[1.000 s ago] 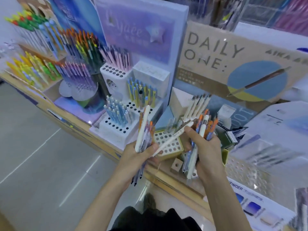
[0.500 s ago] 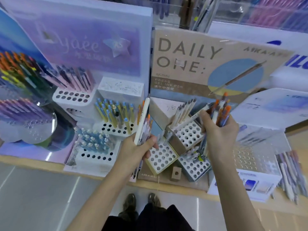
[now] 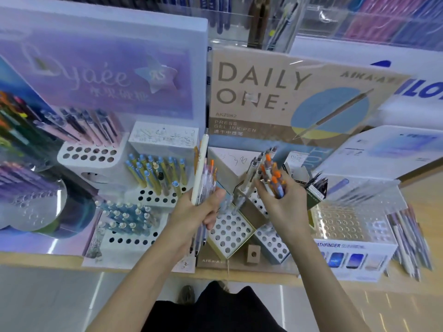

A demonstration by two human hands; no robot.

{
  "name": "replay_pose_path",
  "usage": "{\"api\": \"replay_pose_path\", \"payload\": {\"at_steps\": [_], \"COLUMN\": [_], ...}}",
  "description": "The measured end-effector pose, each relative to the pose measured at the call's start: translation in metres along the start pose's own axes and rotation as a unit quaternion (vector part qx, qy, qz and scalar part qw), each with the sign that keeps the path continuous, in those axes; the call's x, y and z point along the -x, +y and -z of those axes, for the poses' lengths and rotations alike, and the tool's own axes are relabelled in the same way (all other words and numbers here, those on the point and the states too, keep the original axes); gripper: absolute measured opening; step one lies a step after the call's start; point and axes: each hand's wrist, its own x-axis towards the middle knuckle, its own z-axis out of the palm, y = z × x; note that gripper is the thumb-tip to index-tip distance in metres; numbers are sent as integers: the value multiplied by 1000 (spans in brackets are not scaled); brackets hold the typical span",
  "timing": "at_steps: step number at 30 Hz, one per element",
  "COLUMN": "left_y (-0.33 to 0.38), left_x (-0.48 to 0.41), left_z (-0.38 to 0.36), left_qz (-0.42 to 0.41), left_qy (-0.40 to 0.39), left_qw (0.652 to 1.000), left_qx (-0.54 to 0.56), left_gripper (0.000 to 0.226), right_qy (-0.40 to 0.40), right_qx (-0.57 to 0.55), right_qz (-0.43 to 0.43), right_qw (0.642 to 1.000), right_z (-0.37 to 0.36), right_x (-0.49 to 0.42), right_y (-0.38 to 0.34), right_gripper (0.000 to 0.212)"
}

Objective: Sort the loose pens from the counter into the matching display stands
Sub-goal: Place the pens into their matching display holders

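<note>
The desk (image 3: 36, 262) runs beneath both hands, and the "DAILY ONE" board (image 3: 263, 92) stands beyond the fingers. Holed display stands (image 3: 230, 233) sit just below and between the two sets of fingers. Well to the right of the right fingers, loose pens (image 3: 407, 240) lie on the desk. The left hand (image 3: 194, 216) has its fingers (image 3: 215, 195) curled round a bundle of clear pens with one tall cream pen (image 3: 201, 168). The right hand (image 3: 285, 204) grips a bunch of orange-tipped pens (image 3: 271, 173), fingers wrapped round them, above the stands.
</note>
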Motion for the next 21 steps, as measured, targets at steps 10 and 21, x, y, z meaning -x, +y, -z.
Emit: {"api": "replay_pose_path", "payload": {"at_steps": [10,21], "left_y": [4,27], "left_x": [5,22], "left_z": [1,5], "left_qz": [-40,20], "left_qy": [-68,-272], "left_qw": [996,962], "left_qx": [48,-27], "left_gripper": [63,47], "right_qy": [61,-67], "right_qx": [-29,-223], "right_qz": [-25,-61], "right_qw": [997,971], "right_z": [-9,31], "right_x": [7,5], "right_y": [-1,-58], "right_gripper": [22,11]}}
